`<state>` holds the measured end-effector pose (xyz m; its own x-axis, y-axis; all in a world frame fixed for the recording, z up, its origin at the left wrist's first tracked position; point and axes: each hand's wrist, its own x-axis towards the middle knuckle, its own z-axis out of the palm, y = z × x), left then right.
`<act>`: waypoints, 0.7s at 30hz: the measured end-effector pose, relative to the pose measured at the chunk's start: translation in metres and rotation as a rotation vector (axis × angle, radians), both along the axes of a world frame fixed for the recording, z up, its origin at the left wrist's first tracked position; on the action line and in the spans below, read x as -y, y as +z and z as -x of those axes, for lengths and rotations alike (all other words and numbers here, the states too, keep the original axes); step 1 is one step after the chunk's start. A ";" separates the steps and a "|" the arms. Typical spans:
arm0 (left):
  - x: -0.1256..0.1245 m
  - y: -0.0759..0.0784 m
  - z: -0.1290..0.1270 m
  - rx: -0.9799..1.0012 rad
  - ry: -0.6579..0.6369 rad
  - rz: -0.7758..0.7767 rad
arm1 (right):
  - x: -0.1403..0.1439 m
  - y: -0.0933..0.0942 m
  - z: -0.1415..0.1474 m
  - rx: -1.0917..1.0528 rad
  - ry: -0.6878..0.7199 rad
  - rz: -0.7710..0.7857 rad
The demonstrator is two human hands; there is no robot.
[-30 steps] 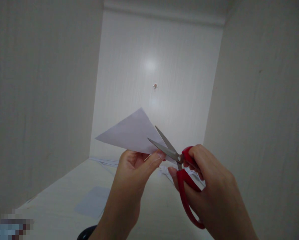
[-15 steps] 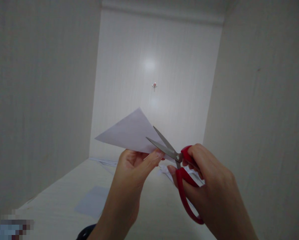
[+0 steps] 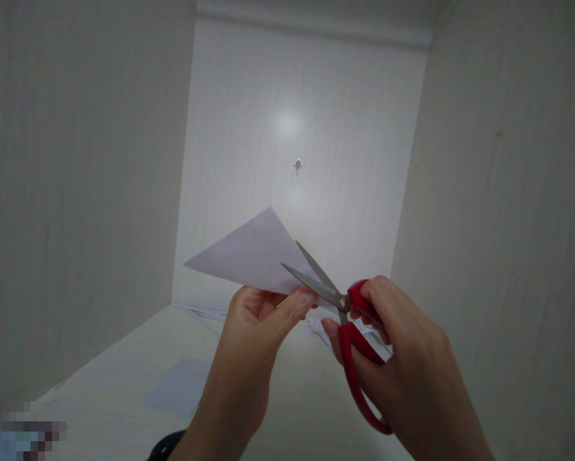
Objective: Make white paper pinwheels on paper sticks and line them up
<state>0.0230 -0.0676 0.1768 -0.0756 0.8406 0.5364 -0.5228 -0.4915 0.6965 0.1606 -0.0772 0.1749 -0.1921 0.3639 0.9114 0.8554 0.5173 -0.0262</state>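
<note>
My left hand is closed on the lower edge of a white paper triangle, its thumb in front near the paper's right end. In my right hand is a pair of scissors with red handles, the fingers and thumb through the loops. The blades stand apart and point up and left, at the right part of the paper. One blade lies across the front of the sheet. Whether the paper's right corner sits between the blades close to the pivot is hard to make out.
A square sheet of paper lies on the pale table, left of my left forearm. Paper scraps lie behind the scissors, and thin sheets at the back edge. Pale panels rise on three sides. A blurred item is at lower left.
Almost nothing differs. The paper's tip has shifted very slightly to the right, and the scissors' blades remain apart at nearly the same spot.
</note>
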 end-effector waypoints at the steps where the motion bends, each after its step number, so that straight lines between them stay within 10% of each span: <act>1: 0.000 0.000 0.000 -0.001 0.001 -0.005 | 0.000 0.000 0.000 -0.003 0.003 0.003; 21: 0.001 0.000 0.001 -0.001 -0.035 0.021 | 0.002 0.002 0.000 0.008 -0.021 0.008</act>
